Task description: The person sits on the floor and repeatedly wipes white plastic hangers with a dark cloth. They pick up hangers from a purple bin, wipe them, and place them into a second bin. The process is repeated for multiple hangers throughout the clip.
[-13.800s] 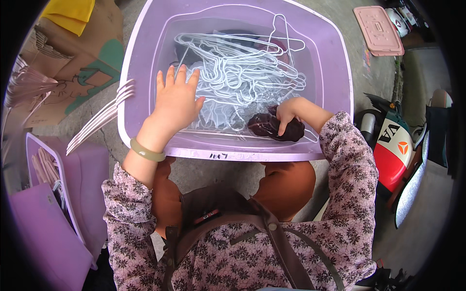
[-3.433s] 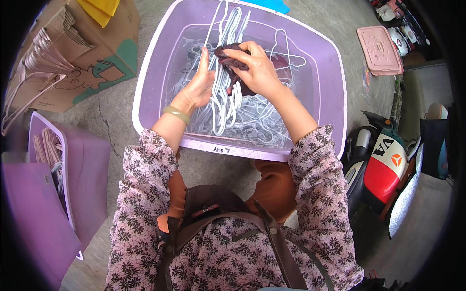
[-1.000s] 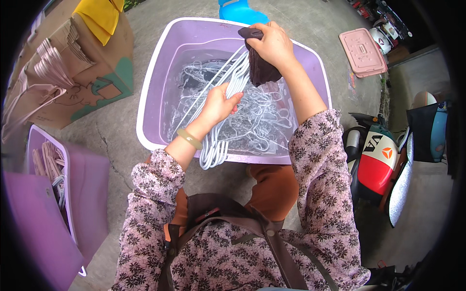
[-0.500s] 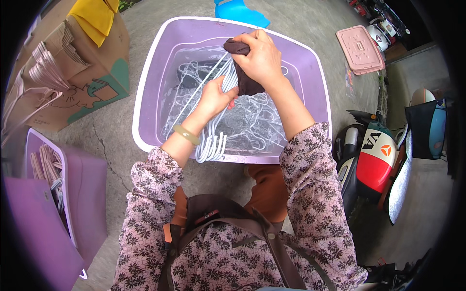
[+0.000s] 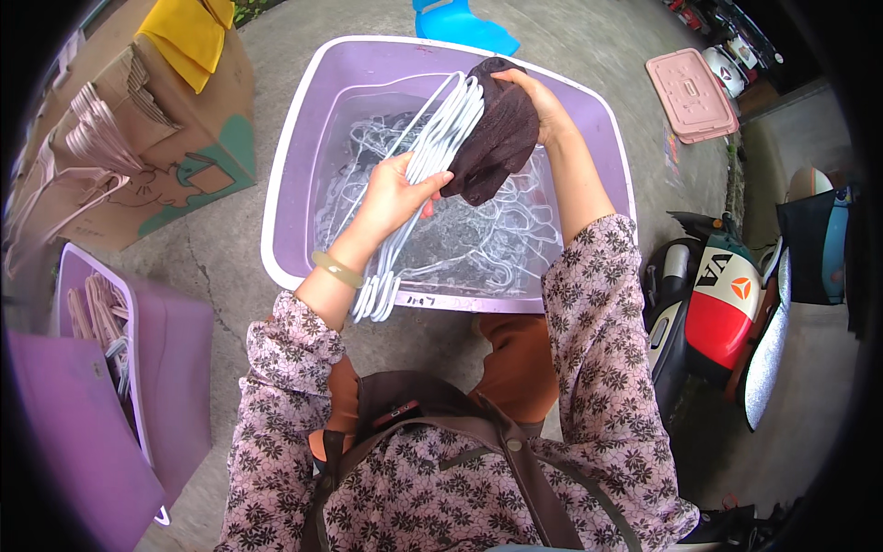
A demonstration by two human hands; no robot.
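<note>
A bundle of white clothes hangers is gripped by my left hand, its fingers wrapped round the middle. The hooks of the bundle hang down over the near rim of a purple tub. My right hand is closed on a dark brown cloth, which lies spread against the right side of the bundle. Below, in the tub's water, lies a tangle of more white hangers. The cloth hides part of them.
At the left stand a cardboard box with pink hangers and a yellow cloth on it, and a purple bin holding hangers. A blue plastic piece lies beyond the tub. On the right are a pink lid and a scooter.
My right hand has moved right and slightly down, and the bunched cloth has opened out. The hanger bundle has tilted, its hooks shifting left and down.
</note>
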